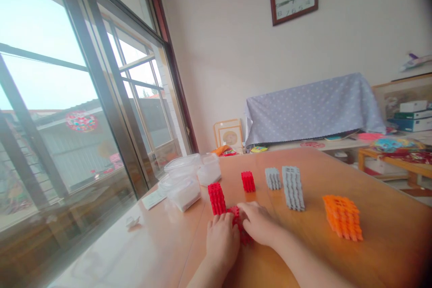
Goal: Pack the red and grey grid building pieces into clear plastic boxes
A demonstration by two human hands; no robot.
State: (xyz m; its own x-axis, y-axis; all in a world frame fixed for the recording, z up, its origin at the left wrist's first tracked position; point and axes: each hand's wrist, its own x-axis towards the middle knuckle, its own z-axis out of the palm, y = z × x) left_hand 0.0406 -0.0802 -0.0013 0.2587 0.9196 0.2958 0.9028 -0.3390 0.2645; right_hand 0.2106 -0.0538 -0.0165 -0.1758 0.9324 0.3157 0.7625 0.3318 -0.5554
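Both my hands are low in the middle of the view, over a wooden table. Between them lies a group of red interlocking plastic pieces (245, 236), partly covered by the fingers. My left hand (222, 237) is curled against its left side, and my right hand (259, 221) grips it from the right with bent fingers. Just beyond the left fingertips stands an upright red block stack (217, 199). A smaller red stack (248, 182) is farther back. To the right stand a short grey stack (273, 178), a taller grey stack (293, 188) and an orange stack (342, 217).
Clear plastic bags and containers (184, 189) sit at the table's left, with a paper slip (154, 199) beside them. A small crumpled scrap (132, 222) lies nearer. Glass doors (111, 99) border the left. Behind the table (310, 155) is a cloth-covered object (313, 110).
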